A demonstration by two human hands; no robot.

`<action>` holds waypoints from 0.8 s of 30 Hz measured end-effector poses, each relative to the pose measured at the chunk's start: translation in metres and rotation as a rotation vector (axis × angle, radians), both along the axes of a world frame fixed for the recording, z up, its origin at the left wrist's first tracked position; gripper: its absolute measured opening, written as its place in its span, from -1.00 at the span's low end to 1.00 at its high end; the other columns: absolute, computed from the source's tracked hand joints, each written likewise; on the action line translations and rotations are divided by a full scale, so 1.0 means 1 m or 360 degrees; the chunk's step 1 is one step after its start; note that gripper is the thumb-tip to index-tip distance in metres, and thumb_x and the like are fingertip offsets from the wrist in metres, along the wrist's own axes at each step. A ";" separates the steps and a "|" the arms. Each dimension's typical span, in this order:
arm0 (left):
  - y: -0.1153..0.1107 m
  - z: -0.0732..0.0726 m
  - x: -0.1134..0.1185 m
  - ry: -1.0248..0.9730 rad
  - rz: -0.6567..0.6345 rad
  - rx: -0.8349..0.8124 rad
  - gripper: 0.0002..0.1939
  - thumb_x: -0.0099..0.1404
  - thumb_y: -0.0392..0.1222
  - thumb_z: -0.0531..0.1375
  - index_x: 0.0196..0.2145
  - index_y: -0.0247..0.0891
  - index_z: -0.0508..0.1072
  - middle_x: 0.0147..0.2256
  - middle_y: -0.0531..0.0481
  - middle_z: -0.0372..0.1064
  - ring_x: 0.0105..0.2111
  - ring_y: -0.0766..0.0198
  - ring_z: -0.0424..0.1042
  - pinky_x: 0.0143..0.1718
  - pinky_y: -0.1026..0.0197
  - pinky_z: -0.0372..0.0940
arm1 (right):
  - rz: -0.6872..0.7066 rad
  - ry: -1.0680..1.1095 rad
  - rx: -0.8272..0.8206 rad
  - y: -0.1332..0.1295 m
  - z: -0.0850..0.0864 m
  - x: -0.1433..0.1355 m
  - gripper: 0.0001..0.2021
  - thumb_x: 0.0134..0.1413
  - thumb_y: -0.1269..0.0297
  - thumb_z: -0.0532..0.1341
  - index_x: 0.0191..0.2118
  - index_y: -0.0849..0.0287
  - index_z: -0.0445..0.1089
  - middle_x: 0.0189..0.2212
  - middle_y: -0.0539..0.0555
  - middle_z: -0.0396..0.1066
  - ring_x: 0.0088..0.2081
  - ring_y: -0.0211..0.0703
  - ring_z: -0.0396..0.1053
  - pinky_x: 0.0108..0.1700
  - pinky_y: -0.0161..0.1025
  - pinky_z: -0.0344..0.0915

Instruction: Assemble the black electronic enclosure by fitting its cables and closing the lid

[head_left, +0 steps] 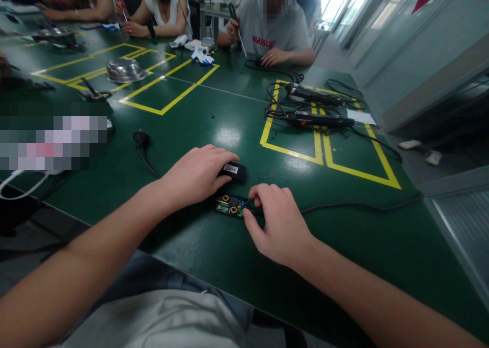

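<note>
My left hand is closed on a black plastic cover with a white label, held just above the table. Below it lies a small green circuit board with copper ring coils and coloured wires, seated in a dark shell. At the board's right end is my right hand, its thumb and curled forefinger on either side of that end. A black cable runs rightward from behind this hand. Part of the cover is hidden by my left fingers.
Black corded hand tools lie on the green table at the right, among yellow tape outlines. A black plug sits left of my hands. Farther back are a metal bowl, gloves and a person holding a screwdriver.
</note>
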State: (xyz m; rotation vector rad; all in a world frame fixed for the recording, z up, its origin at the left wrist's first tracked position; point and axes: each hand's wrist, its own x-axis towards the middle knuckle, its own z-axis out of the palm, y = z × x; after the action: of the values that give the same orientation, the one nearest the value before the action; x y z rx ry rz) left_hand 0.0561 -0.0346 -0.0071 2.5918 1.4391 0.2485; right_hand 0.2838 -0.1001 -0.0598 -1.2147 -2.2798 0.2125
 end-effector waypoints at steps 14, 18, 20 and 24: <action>-0.052 -0.013 -0.025 0.0030 -0.0024 -0.0041 -0.80 0.60 -0.04 0.17 -0.08 -0.20 0.50 -0.19 -0.09 0.52 -0.18 -0.01 0.52 -0.15 -0.03 0.40 | -0.0027 -0.0460 -0.0172 -0.006 0.013 -0.002 -0.89 0.39 0.33 0.15 -0.25 0.07 0.33 -0.32 0.11 0.43 -0.27 0.03 0.34 -0.19 -0.05 0.10; -0.057 -0.022 -0.025 0.0140 -0.0072 0.0054 -0.80 0.63 -0.10 0.10 -0.17 -0.20 0.42 -0.24 -0.09 0.47 -0.26 0.02 0.47 -0.20 0.00 0.32 | -0.0055 -0.0397 -0.0275 -0.004 0.011 -0.002 -0.91 0.41 0.34 0.13 -0.22 0.07 0.31 -0.32 0.10 0.45 -0.29 0.02 0.38 -0.24 -0.09 0.11; -0.054 -0.027 -0.026 0.0117 -0.0072 0.0077 -0.81 0.63 -0.13 0.08 -0.17 -0.19 0.40 -0.26 -0.07 0.44 -0.29 0.06 0.46 -0.24 0.05 0.30 | -0.0064 -0.0343 -0.0332 -0.002 0.010 -0.002 -0.93 0.40 0.34 0.15 -0.19 0.06 0.31 -0.30 0.10 0.47 -0.29 0.01 0.42 -0.25 -0.11 0.11; -0.051 -0.031 -0.030 0.0076 -0.0054 0.0134 -0.77 0.65 -0.10 0.02 -0.15 -0.19 0.40 -0.24 -0.05 0.40 -0.34 0.12 0.45 -0.34 0.12 0.25 | -0.0096 -0.0231 -0.0434 0.003 0.007 -0.001 -0.97 0.40 0.28 0.19 -0.12 0.04 0.31 -0.28 0.06 0.50 -0.29 -0.01 0.47 -0.25 -0.14 0.14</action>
State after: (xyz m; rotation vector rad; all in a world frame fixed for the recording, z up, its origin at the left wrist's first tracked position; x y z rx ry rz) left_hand 0.0265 -0.0851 -0.0385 2.7038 1.4285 0.2497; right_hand 0.2830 -0.0973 -0.0530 -1.4766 -2.3915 0.4373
